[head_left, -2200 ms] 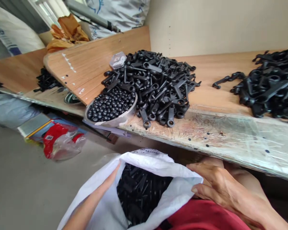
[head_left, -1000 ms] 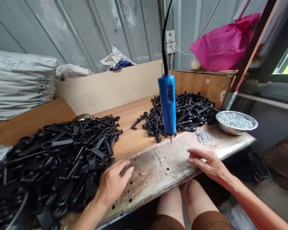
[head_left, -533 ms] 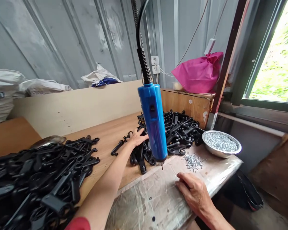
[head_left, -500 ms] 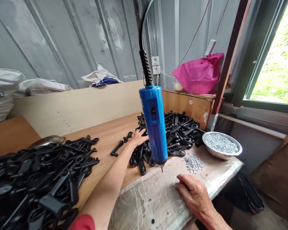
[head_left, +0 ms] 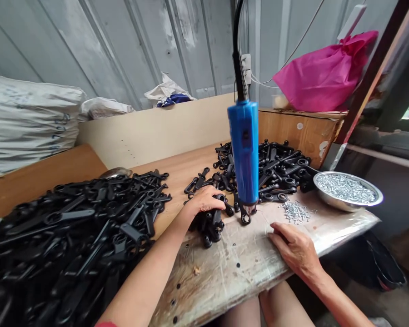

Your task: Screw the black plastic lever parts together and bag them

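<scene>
Palm down, my left hand (head_left: 206, 200) curls its fingers over a small cluster of black crank-shaped plastic parts (head_left: 207, 229) near the front of the bench. My right hand (head_left: 295, 247) rests at the bench's near edge, fingers bent and thumb against the index finger; whatever they may hold is hidden. Just beyond it lies a scatter of small silvery screws (head_left: 296, 212). Between the hands, a blue electric screwdriver (head_left: 247, 154) hangs upright, bit down, touched by neither hand. One black part lies just behind its tip.
A bigger heap of black parts (head_left: 88, 240) covers the left side. Another pile (head_left: 276, 168) lies behind the screwdriver. A metal bowl (head_left: 375, 202) full of screws stands at the right edge. A pink bag (head_left: 327, 77) sits on the wooden box (head_left: 293, 129); white sacks (head_left: 30, 122) are at left.
My left hand has come back from the pile towards me, bringing a cluster of black parts onto the front covering. The view has turned left; my right hand stays near the screws.
</scene>
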### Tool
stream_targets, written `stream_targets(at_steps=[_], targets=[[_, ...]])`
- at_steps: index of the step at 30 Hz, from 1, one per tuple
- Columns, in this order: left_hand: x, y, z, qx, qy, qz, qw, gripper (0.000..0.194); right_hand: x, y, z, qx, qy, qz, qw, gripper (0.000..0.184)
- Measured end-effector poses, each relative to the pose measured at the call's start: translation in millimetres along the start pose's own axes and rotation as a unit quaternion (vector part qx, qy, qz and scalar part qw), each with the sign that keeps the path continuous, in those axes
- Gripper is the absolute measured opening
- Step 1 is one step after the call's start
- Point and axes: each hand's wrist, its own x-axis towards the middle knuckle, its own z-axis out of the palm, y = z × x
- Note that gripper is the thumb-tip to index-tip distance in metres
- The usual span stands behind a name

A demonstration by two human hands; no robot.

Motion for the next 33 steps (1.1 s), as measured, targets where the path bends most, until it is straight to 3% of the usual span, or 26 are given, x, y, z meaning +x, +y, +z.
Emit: stream_targets(at_steps=[4,8,13,15,17,19,21,24,27,31,33], targets=[[-45,8,-1.0,0.029,-0.049,-0.02,0.998,0.015,0,0,0,-0.003,-0.005,-0.002,1.0,0.026],[-82,10,-9.1,0.056,0.024,-0.039,0.997,0.012,3,-1,-2,-0.012,0.006,-0.012,1.0,0.025],[-103,11,-31.0,0.047,0.146,-0.064,0.986,0.024,-3,-10,-5,-0.013,0.04,-0.053,0.998,0.026],[-112,16,-36.1,0.032,0.174,-0.075,0.981,0.032,-13,-23,-5,0.004,0.06,-0.101,0.993,0.023],[-126,27,-33.0,0.019,0.167,-0.075,0.983,0.035,-23,-42,-1,0.041,0.064,-0.173,0.982,0.017],[-142,41,-19.5,0.015,0.125,-0.058,0.99,0.031,-28,-63,6,0.076,0.028,-0.228,0.97,0.018],[-157,54,0.9,0.023,0.071,-0.04,0.996,0.029,-26,-84,15,0.082,-0.031,-0.236,0.968,0.022],[-174,62,27.2,0.039,0.035,-0.051,0.997,0.055,-8,-110,29,0.025,-0.147,-0.186,0.971,0.024],[-184,54,34.0,0.034,0.017,-0.063,0.997,0.07,13,-127,41,-0.03,-0.219,-0.144,0.965,0.028],[-196,33,32.2,-0.023,0.031,-0.041,0.998,0.033,32,-136,56,-0.05,-0.238,-0.134,0.961,0.02],[-201,24,35.0,-0.075,0.065,-0.037,0.994,0.031,39,-136,59,-0.051,-0.245,-0.131,0.959,0.015]])
